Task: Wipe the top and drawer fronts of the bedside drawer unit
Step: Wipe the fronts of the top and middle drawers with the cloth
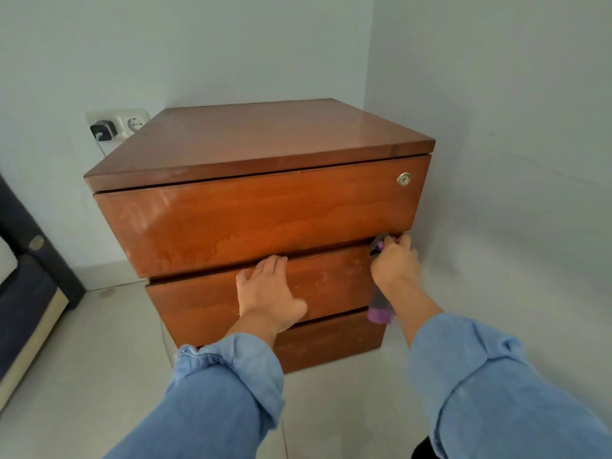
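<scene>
A brown wooden bedside drawer unit [258,144] with three drawer fronts stands in a room corner. The top drawer front [251,220] shows damp streaks and has a round lock [403,179] at its right. My left hand [268,293] lies flat with fingers spread on the middle drawer front [198,303], fingertips at its upper edge. My right hand [394,263] presses a grey and purple cloth [381,313] against the right end of the middle drawer, near the gap under the top drawer. The cloth's tail hangs below my wrist. The bottom drawer front [331,342] is partly hidden by my arms.
Pale walls close in behind and to the right of the unit. A wall socket [132,122] with a black charger [102,130] plugged in sits behind the unit's left. A dark bed frame [29,266] stands at the left. The floor is light tile [82,359].
</scene>
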A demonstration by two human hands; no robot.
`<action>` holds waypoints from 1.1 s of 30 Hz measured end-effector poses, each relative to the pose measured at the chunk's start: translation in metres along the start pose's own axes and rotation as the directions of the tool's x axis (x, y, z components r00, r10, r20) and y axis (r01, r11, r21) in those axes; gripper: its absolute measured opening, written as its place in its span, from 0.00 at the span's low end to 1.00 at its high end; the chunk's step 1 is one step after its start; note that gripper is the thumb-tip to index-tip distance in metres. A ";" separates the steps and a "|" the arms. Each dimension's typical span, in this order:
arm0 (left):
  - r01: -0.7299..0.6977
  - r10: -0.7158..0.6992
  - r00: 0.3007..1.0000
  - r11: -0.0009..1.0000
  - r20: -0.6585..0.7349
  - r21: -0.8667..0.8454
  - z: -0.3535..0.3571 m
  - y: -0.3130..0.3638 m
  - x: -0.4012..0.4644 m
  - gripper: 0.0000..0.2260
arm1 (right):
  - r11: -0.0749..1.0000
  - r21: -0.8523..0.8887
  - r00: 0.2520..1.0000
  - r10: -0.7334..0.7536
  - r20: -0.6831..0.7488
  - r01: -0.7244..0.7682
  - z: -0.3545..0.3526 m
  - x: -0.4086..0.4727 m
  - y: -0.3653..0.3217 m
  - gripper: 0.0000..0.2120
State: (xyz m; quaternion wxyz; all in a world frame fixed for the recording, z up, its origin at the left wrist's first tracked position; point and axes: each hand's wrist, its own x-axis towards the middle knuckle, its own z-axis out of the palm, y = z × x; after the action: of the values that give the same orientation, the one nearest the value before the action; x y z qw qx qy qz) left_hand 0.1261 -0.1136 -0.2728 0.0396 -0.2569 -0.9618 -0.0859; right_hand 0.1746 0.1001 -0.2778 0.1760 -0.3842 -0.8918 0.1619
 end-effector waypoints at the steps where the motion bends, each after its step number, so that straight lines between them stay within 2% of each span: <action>1: 0.008 -0.008 1.000 1.000 -0.017 -0.002 -0.002 0.001 0.002 0.37 | 1.000 -0.005 0.999 -0.023 0.035 0.024 0.000 -0.006 -0.006 0.17; 9: 0.026 -0.026 0.998 1.000 -0.051 0.011 -0.008 0.002 0.007 0.34 | 0.970 -0.047 0.946 -0.222 0.238 0.240 0.004 -0.039 -0.062 0.16; 13: -0.019 0.019 1.000 1.000 0.019 -0.023 -0.007 -0.005 -0.001 0.36 | 0.948 -0.033 0.909 -0.295 0.294 0.318 0.006 -0.047 -0.069 0.19; 16: -0.017 0.016 1.000 0.998 0.010 0.061 -0.009 -0.024 -0.016 0.35 | 0.950 -0.037 0.912 -0.288 0.293 0.311 0.004 -0.051 -0.070 0.20; 21: 0.120 -0.105 0.991 0.976 -0.087 0.180 -0.016 -0.072 -0.038 0.34 | 0.961 0.014 0.910 -0.268 0.316 0.277 0.005 -0.056 -0.073 0.20; 23: 0.167 -0.153 0.985 0.966 -0.085 0.196 -0.019 -0.085 -0.043 0.34 | 0.967 0.024 0.917 -0.250 0.311 0.255 0.005 -0.055 -0.074 0.20; 30: 0.187 -0.188 0.982 0.979 -0.002 0.083 -0.011 -0.099 -0.047 0.40 | 0.986 -0.023 0.964 -0.156 0.217 0.165 0.016 -0.070 -0.094 0.22; 33: 0.167 -0.167 0.986 0.985 -0.008 0.047 -0.009 -0.103 -0.047 0.41 | 0.978 -0.072 0.960 -0.175 0.220 0.194 0.022 -0.084 -0.111 0.24</action>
State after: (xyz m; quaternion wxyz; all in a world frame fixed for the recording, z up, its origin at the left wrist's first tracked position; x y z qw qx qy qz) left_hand 0.1151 -0.2258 -0.2844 0.0401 -0.1741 -0.9817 -0.0667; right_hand 0.1489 -0.0382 -0.2664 0.0761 -0.2876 -0.9439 0.1431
